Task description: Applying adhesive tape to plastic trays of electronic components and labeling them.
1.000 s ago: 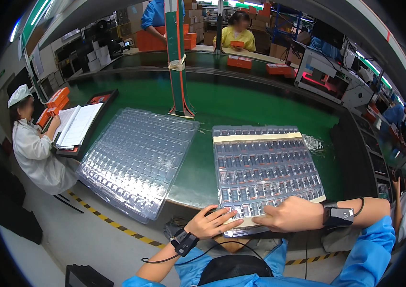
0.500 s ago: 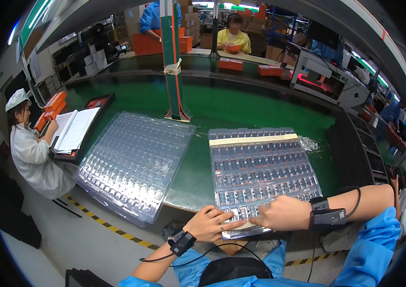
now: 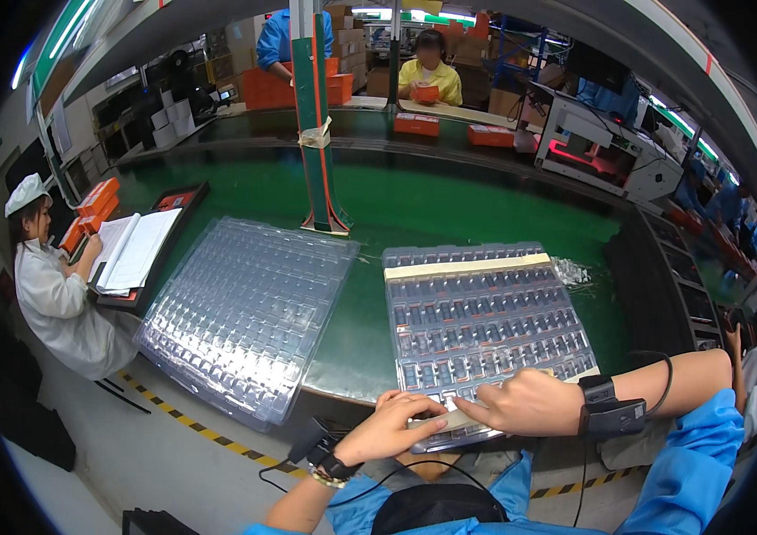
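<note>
A clear plastic tray (image 3: 485,308) with rows of small filled pockets lies in front of me at the table's near edge. One pale tape strip (image 3: 467,266) crosses its far end; another pale tape strip (image 3: 462,420) shows near the close edge, between my hands. My left hand (image 3: 389,432) is at the near left corner, thumb and fingers closed about this strip's end. My right hand (image 3: 525,401) rests over the near rows, index finger stretched onto the strip and the other fingers curled; what is under them is hidden. Both wrists wear black strapped devices.
To the left lies another clear tray stack (image 3: 249,312), overhanging the table edge. A green post (image 3: 314,134) rises behind it. Dark stacked trays (image 3: 663,276) stand at right. A person in white (image 3: 62,285) sits at left by an open binder (image 3: 139,245); others work beyond the table.
My left hand has gone from spread fingers on the tray's corner to a closer grip at the strip's end. My right hand stays nearly in place. The view has shifted slightly.
</note>
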`<action>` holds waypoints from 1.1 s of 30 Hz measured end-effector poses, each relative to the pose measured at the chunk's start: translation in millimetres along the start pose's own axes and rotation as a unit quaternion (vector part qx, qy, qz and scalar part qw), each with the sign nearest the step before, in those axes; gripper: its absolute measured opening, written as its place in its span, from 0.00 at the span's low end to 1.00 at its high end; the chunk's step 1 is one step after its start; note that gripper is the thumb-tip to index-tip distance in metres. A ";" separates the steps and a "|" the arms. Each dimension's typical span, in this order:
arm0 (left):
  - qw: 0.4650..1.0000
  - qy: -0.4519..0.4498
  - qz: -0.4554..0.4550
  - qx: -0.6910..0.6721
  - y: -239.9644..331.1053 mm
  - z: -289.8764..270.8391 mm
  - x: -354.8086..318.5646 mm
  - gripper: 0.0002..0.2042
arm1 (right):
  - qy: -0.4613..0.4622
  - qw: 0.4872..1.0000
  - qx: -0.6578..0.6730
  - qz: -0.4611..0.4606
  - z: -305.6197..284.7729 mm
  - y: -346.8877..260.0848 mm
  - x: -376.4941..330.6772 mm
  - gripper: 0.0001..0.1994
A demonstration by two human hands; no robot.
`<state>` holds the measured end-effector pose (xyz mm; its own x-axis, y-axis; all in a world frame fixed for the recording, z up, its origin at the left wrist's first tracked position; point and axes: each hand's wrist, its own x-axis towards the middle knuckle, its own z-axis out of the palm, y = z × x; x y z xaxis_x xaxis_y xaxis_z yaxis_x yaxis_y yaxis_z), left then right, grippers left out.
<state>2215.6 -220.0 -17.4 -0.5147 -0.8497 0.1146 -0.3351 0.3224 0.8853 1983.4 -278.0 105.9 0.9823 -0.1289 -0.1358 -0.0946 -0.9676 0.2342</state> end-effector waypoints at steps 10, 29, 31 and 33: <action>0.980 0.162 -0.102 0.062 4.2 34.2 7.4 0.11 | -0.080 0.973 0.193 0.098 1.3 14.7 5.4 0.15; 0.943 0.310 0.030 0.121 7.6 63.7 16.3 0.09 | -0.108 0.916 0.340 0.186 20.6 21.1 22.6 0.19; 0.944 0.307 0.030 0.117 5.8 63.5 16.9 0.08 | -0.100 0.917 0.335 0.191 24.7 21.1 23.9 0.19; 0.946 0.303 0.030 0.111 4.9 64.0 16.6 0.08 | -0.094 0.918 0.332 0.196 26.3 20.6 24.1 0.20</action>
<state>2154.8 -205.9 -40.0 -0.0136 -0.8887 0.4583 -0.5124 0.3998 0.7600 2000.9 -306.7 82.1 0.8131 -0.4698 -0.3438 -0.5728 -0.7508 -0.3288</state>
